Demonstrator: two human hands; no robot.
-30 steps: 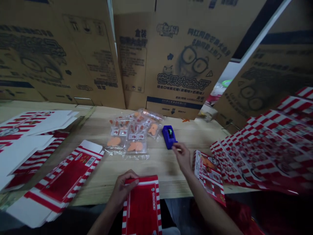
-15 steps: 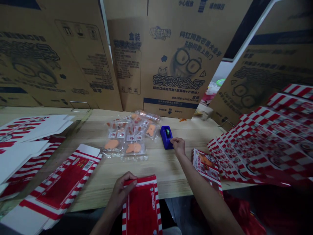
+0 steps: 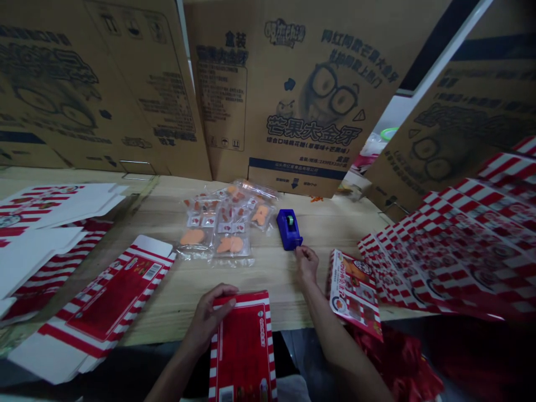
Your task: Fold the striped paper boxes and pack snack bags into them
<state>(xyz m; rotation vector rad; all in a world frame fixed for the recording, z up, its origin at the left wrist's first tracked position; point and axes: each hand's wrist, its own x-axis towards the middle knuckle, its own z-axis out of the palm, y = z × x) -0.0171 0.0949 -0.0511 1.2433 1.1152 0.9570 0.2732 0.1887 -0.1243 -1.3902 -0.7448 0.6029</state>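
My left hand (image 3: pixel 215 312) is closed round the upper left edge of a red box (image 3: pixel 243 346) with red-and-white striped borders, thumb on its front face. The box stands at the table's near edge, and its lower part runs out of view. My right hand (image 3: pixel 307 262) is pinched at the front end of a blue tape dispenser (image 3: pixel 290 229) holding a small greenish roll. Its fingertips seem to grip the end of the tape, though the clear strip itself hardly shows. Left of the dispenser lie several clear packets (image 3: pixel 226 223) with orange pieces inside.
Flattened striped cartons (image 3: pixel 113 301) and a white-sided stack (image 3: pixel 50 223) lie at the left. Another printed box (image 3: pixel 355 290) lies right of my right forearm, beside a tall pile of striped boxes (image 3: pixel 456 245). Large cardboard cartons (image 3: pixel 293 100) stand along the back.
My right hand has drawn slightly toward me, from the dispenser's side to just below its front end. My left hand still holds the red box. The view has shifted a little.
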